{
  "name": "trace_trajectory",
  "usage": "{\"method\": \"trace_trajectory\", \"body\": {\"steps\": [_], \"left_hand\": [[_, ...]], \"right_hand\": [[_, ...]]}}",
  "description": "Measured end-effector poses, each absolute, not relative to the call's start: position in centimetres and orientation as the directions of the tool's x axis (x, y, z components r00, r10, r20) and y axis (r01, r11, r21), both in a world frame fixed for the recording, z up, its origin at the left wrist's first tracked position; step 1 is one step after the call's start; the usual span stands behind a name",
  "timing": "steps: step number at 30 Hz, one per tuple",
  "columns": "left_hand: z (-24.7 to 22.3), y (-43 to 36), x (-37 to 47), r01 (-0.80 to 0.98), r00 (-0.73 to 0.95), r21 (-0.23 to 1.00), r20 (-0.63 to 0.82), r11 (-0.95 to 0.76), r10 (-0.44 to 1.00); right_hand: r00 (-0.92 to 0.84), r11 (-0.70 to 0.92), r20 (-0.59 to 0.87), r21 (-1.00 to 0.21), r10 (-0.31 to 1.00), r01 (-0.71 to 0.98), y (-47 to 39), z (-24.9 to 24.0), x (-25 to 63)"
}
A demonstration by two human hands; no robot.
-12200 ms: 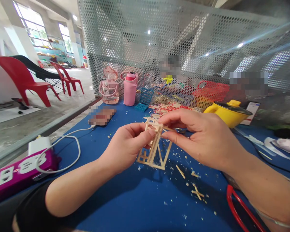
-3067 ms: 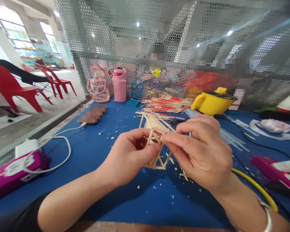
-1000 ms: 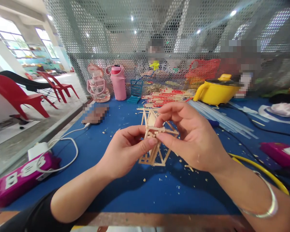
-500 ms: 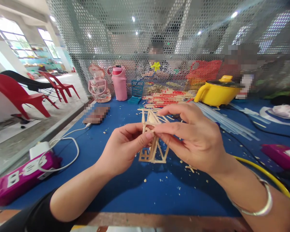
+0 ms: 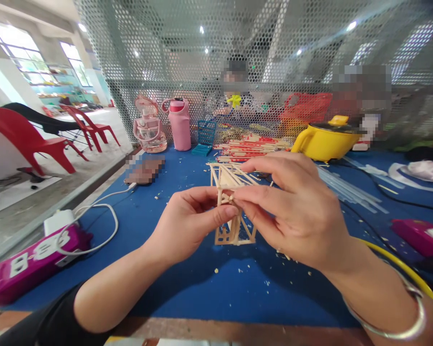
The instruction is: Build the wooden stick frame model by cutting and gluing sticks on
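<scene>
A small model built of thin wooden sticks point(image 5: 235, 235) is held above the blue table, its open lattice sides showing between my hands. My left hand point(image 5: 191, 216) closes on its near left part, thumb in front and fingers behind. From the other side my right hand point(image 5: 292, 206) pinches at the model's near upper edge with thumb and index finger. A tiny pale stick end shows by those fingertips; most of it is hidden. The other right fingers arch over the model's right side.
Behind the hands lies a pile of red-marked sticks point(image 5: 250, 146). A yellow pot point(image 5: 328, 142) and clear plastic rods point(image 5: 350, 187) lie right. Left are a phone point(image 5: 145, 170), a pink bottle point(image 5: 180, 127) and a purple power strip point(image 5: 32, 264). Wood crumbs dot the table.
The model and both hands have shifted slightly to the right in view. My left thumb reaches a little further across the model; both hands keep their hold.
</scene>
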State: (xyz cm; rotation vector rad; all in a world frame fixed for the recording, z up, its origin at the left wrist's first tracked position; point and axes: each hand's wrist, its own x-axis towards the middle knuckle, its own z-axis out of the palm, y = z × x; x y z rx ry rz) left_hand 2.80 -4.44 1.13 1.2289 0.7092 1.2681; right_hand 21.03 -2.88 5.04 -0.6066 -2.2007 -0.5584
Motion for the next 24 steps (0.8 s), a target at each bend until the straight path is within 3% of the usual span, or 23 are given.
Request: {"method": "trace_trajectory", "body": {"steps": [5,11,17,24], "left_hand": [[1.1,-4.6,2.6,-0.323,0.235,0.939,0.197,-0.115,0.952],[1.3,-4.6,2.5,-0.282,0.228,0.95,0.2,-0.132,0.953],[1.0,-4.7,2.6,-0.284,0.268,0.949,0.216,-0.137,0.939],[1.6,-3.9,3.0,-0.328,0.278,0.938,0.208,-0.11,0.938]], "right_hand": [[-0.599,0.806,0.776,0.218,0.199,0.55,-2.9,4.9,20.7],[-0.566,0.859,0.78,0.073,0.268,0.507,-2.5,4.9,20.6],[-0.593,0.865,0.734,0.016,0.33,0.501,-2.6,5.3,20.8],[-0.614,0.855,0.731,0.08,0.3,0.512,-2.4,5.9,20.6]]}}
